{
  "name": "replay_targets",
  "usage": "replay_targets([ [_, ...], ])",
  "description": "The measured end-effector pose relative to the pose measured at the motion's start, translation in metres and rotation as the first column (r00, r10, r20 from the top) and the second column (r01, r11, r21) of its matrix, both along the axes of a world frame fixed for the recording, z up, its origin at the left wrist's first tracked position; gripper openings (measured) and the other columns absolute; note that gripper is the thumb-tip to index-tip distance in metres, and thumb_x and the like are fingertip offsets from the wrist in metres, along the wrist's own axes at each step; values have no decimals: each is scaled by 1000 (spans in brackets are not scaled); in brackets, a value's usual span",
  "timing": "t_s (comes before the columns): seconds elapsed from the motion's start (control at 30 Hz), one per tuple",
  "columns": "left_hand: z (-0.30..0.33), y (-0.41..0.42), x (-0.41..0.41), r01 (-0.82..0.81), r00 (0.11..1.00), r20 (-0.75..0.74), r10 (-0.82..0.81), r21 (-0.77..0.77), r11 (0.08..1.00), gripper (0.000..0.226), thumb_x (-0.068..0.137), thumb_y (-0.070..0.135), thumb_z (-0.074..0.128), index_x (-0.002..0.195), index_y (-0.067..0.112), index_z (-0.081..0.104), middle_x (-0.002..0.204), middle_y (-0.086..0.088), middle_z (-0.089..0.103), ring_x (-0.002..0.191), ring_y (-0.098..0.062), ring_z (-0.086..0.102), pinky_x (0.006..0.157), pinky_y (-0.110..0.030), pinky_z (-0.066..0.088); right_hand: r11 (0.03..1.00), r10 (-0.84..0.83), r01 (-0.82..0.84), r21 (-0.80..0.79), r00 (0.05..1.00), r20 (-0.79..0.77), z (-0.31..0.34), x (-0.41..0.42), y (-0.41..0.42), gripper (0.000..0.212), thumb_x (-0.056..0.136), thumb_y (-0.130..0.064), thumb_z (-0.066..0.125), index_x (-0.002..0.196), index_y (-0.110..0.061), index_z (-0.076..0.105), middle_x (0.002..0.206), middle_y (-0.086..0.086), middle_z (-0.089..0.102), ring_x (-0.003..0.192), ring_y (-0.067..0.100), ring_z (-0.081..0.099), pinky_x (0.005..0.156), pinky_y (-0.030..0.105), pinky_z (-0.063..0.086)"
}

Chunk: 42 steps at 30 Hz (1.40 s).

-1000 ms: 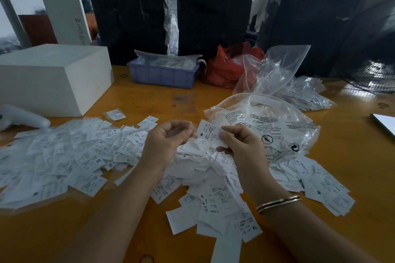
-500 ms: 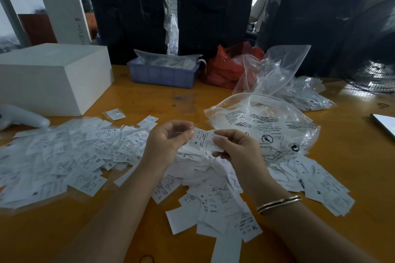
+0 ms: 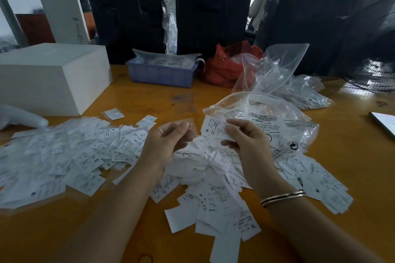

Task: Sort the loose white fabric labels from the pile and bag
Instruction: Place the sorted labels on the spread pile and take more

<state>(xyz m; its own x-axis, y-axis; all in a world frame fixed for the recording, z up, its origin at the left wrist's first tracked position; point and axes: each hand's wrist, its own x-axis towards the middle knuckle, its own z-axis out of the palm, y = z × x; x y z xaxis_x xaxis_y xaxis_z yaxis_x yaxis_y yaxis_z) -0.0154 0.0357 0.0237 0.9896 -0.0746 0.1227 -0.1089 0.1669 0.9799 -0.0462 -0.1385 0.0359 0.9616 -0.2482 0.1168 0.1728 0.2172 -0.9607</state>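
Table (image 3: 149, 100) of orange wood carries a white box (image 3: 53, 77) at the far left, a blue basket (image 3: 162, 74) and a red bag (image 3: 224, 66) at the back, and a clear printed bag (image 3: 277, 121) lying open behind the hands. Loose white labels lie in a wide spread (image 3: 64, 156) on the left and in a pile (image 3: 213, 188) under and before the hands. The right hand (image 3: 245, 141) pinches one label (image 3: 213, 128) marked M between thumb and fingers above the pile, and the left hand (image 3: 168, 141) is beside it with curled fingers pinching a small clear sleeve (image 3: 188, 123).
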Motion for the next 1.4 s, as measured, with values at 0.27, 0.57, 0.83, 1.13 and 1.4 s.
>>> replay_targets([
  [0.27, 1, -1, -2, 40, 999, 25, -39, -30, 999, 31, 57, 56, 69, 78, 34, 77, 87, 0, 75, 83, -12, 71, 67, -16, 53, 999, -11, 14, -39, 996, 83, 5, -3, 5, 9, 86, -5, 64, 88, -13, 68, 77, -2, 72, 60, 14, 65, 67, 27, 52],
  [0.57, 4, -1, -4, 161, 986, -40, -164, -59, 985, 29, 63, 50, 70, 76, 25, 78, 84, 1, 75, 75, -8, 70, 64, -15, 52, 993, 0, 25, -117, 979, 205, 6, -5, 6, 18, 86, -8, 64, 78, -23, 69, 79, -5, 71, 61, 12, 65, 73, 37, 52],
  [0.83, 5, 0, -4, 203, 974, -82, -211, -89, 975, 28, 61, 47, 70, 75, 24, 78, 81, 3, 74, 72, -6, 68, 62, -17, 52, 990, 19, 16, -137, 969, 248, 7, -6, 6, 19, 87, -6, 63, 78, -22, 68, 83, -4, 72, 64, 13, 66, 68, 27, 56],
  [1.13, 5, 1, -3, 191, 974, -97, -203, -120, 974, 27, 59, 46, 71, 71, 22, 78, 78, 2, 74, 70, -7, 68, 60, -17, 53, 992, 25, 11, -125, 959, 281, 8, -6, 7, 30, 87, -3, 62, 72, -29, 70, 87, 0, 72, 72, 15, 68, 61, 16, 51],
  [1.4, 5, 1, -3, 174, 978, -99, -186, -118, 978, 23, 65, 42, 69, 71, 22, 78, 80, 1, 74, 70, -7, 69, 60, -17, 53, 982, 42, 10, -189, 962, 269, 5, -6, 10, 31, 88, -5, 62, 73, -31, 69, 83, -8, 72, 66, 16, 69, 59, 15, 50],
])
